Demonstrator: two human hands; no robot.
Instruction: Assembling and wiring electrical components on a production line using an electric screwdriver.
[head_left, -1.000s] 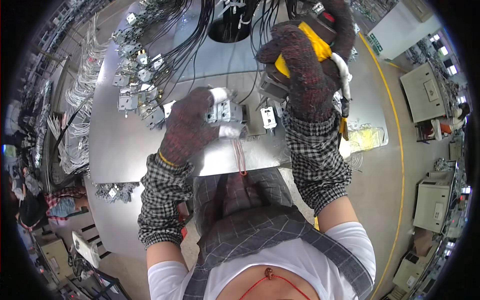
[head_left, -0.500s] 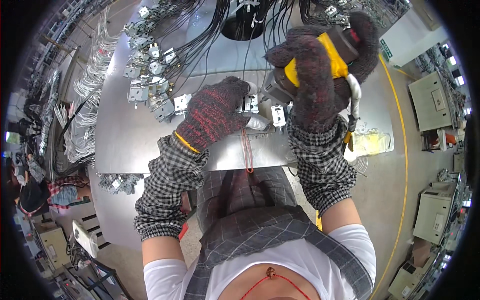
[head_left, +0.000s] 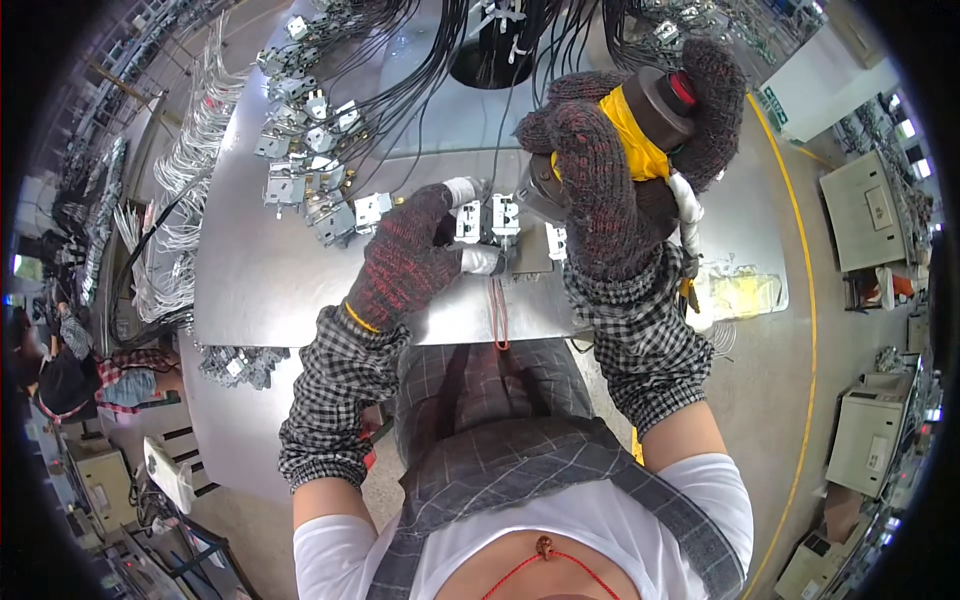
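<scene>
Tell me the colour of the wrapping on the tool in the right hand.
Yellow; the wrapping on the tool shows best in the head view.

Both forearms [head_left: 330, 503] extend forward. Left hand [head_left: 405, 255]: thumb [head_left: 480, 262] and forefinger [head_left: 462, 191] parted. Right hand [head_left: 605, 185]: further forward, fingers [head_left: 590, 130] curled in a grip.

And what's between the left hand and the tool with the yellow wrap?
In the head view, a small silvery metal piece lies between the left hand and the yellow-wrapped tool. Whether they touch it, I can't tell.
</scene>
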